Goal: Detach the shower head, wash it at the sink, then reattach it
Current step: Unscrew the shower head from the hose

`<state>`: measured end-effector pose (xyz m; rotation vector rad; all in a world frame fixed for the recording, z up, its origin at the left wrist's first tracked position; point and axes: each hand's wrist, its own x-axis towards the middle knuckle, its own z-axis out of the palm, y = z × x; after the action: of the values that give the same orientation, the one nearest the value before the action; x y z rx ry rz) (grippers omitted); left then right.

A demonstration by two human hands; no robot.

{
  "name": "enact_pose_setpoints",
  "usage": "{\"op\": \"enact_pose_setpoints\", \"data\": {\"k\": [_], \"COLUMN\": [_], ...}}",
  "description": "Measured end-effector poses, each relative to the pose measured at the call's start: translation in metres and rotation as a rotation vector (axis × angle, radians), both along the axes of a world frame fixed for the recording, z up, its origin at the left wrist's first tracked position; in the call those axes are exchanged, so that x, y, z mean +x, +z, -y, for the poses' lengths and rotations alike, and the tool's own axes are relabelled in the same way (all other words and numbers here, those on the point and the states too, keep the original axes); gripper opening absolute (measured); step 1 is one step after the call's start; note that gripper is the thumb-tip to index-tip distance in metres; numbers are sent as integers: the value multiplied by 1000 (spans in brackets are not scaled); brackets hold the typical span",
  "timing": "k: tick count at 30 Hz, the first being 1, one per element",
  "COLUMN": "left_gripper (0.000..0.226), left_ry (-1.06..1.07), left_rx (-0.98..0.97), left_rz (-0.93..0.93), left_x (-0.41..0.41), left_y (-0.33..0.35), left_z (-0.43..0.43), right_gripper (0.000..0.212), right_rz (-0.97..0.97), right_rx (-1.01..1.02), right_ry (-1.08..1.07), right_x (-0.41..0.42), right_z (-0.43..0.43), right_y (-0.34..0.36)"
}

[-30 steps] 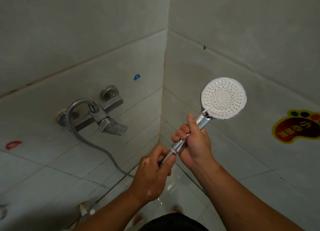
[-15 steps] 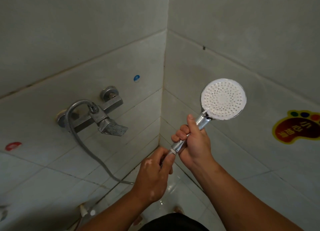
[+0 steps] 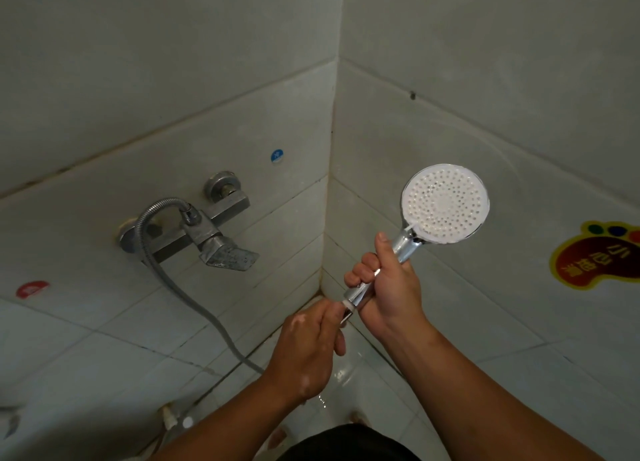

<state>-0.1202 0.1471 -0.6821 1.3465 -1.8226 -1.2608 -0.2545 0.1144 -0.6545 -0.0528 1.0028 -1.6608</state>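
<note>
The shower head [image 3: 445, 204] has a round white spray face and a chrome handle, held up in the tiled corner with its face toward me. My right hand [image 3: 388, 287] grips the chrome handle, thumb along its top. Just below, my left hand [image 3: 311, 349] pinches the hose nut at the handle's lower end; the nut itself is mostly hidden by my fingers. The metal hose [image 3: 194, 308] runs from my left hand back up in a loop to the chrome wall mixer tap [image 3: 207, 232].
Tiled walls meet in a corner straight ahead. A blue round sticker [image 3: 276, 156] and a red one [image 3: 32, 289] mark the left wall. A foot-shaped warning sticker [image 3: 599, 256] is on the right wall. The wet floor tiles and my feet show below.
My left hand has turned slightly at the hose nut, and the hose loop below it has shifted a little. The shower head and right hand have barely moved.
</note>
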Motion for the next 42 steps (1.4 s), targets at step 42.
{"op": "enact_pose_setpoints", "data": {"k": [42], "left_gripper": [10], "left_ry": [-16], "left_rx": [-133], "left_rz": [-42], "left_x": [6], "left_y": [-4], "left_z": [4], "right_gripper": [29], "right_rz": [-45], "right_rx": [-41], "right_ry": [15], "right_x": [1], "right_z": [9], "right_y": [5]}}
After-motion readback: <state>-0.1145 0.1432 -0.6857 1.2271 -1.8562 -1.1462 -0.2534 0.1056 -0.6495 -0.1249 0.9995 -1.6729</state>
